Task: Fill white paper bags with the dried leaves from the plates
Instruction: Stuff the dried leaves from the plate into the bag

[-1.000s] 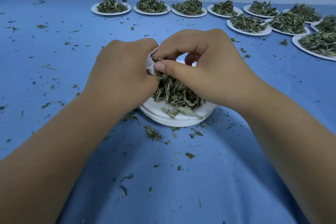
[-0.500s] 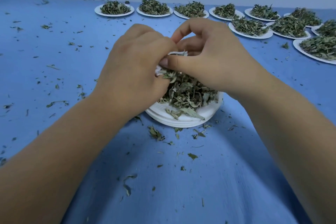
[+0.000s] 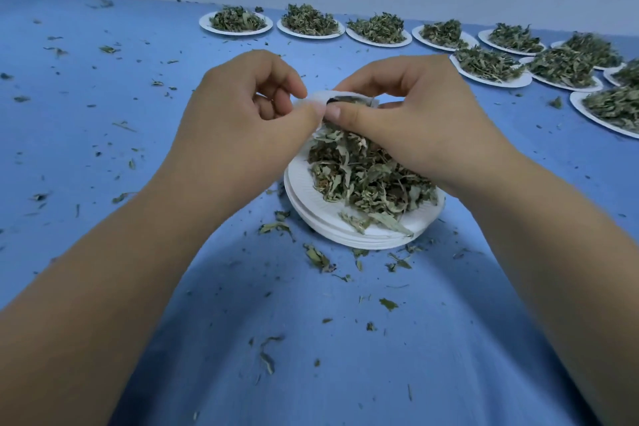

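Observation:
A stack of white paper plates [image 3: 311, 204] sits in the middle of the blue cloth, with a heap of dried green leaves [image 3: 366, 176] on top. Just above the heap's far side, both hands pinch the mouth of a small white paper bag [image 3: 340, 98]. My left hand [image 3: 242, 121] grips its left rim with thumb and forefinger. My right hand [image 3: 415, 121] grips the right rim, thumb tip touching the left thumb. The bag's mouth is spread a little and looks dark inside. Most of the bag is hidden behind my fingers.
Several more white plates heaped with dried leaves stand along the back edge [image 3: 237, 22] and down the right side [image 3: 491, 67]. Loose leaf crumbs [image 3: 318, 258] are scattered over the blue cloth [image 3: 103, 149], thickest just in front of the plate stack.
Both hands have lifted and drawn slightly apart, pulling the bag's mouth open above the leaves. The view has tilted, so the plate stack sits lower and further right.

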A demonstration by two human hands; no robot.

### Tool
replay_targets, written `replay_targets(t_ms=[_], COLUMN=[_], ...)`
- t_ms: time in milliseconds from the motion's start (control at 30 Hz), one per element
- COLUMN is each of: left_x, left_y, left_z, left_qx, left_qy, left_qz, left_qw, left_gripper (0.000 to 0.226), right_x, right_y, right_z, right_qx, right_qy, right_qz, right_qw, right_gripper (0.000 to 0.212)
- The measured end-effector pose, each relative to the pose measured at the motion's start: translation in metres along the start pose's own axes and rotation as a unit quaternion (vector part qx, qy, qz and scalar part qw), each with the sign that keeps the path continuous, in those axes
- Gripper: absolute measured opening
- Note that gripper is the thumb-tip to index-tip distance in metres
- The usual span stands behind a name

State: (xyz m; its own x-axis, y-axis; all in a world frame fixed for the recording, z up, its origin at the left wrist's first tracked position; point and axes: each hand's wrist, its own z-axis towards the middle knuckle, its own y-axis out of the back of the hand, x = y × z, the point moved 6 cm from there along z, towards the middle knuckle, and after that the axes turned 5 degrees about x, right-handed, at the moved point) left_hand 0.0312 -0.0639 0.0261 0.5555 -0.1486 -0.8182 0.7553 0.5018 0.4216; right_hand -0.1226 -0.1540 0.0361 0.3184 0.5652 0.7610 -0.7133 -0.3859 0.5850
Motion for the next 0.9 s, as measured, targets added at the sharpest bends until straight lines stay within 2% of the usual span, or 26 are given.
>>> replay_targets(t_ms=[100, 167, 367, 467, 600, 700, 900], left_x=[0.000, 0.000, 0.005, 0.004, 0.001, 0.004, 0.001], left_y=[-0.002, -0.002, -0.002, 0.000, -0.005, -0.001, -0.001], left_z=[-0.003, -0.004, -0.003, -0.003, -0.003, 0.000, 0.001], left_qx=[0.005, 0.003, -0.011, -0.029, 0.001, 0.008, 0.048], left_qy=[-0.006, -0.018, -0.008, -0.008, -0.013, -0.004, -0.011], left_qz=[-0.030, -0.004, 0.009, -0.010, -0.041, -0.064, -0.095], left_qw=[1.000, 1.000, 1.000, 1.000, 0.999, 0.998, 0.994], left_gripper=[0.019, 0.021, 0.007, 0.005, 0.006, 0.013, 0.017], right_x=[0.003, 0.003, 0.000, 0.002, 0.008, 0.013, 0.018], right_y=[-0.001, -0.004, -0.007, -0.007, -0.006, -0.008, -0.017], right_z=[0.000, -0.001, -0.007, -0.005, 0.002, 0.007, 0.021], right_qx=[0.014, 0.047, 0.144, 0.116, 0.049, 0.045, 0.019], right_qy=[-0.014, -0.035, -0.064, -0.063, -0.045, -0.037, -0.038], right_qz=[0.008, 0.028, 0.012, 0.026, -0.026, -0.067, -0.182], right_qw=[1.000, 0.998, 0.987, 0.991, 0.997, 0.996, 0.982], right_gripper=[0.008, 0.009, 0.018, 0.013, 0.015, 0.020, 0.011])
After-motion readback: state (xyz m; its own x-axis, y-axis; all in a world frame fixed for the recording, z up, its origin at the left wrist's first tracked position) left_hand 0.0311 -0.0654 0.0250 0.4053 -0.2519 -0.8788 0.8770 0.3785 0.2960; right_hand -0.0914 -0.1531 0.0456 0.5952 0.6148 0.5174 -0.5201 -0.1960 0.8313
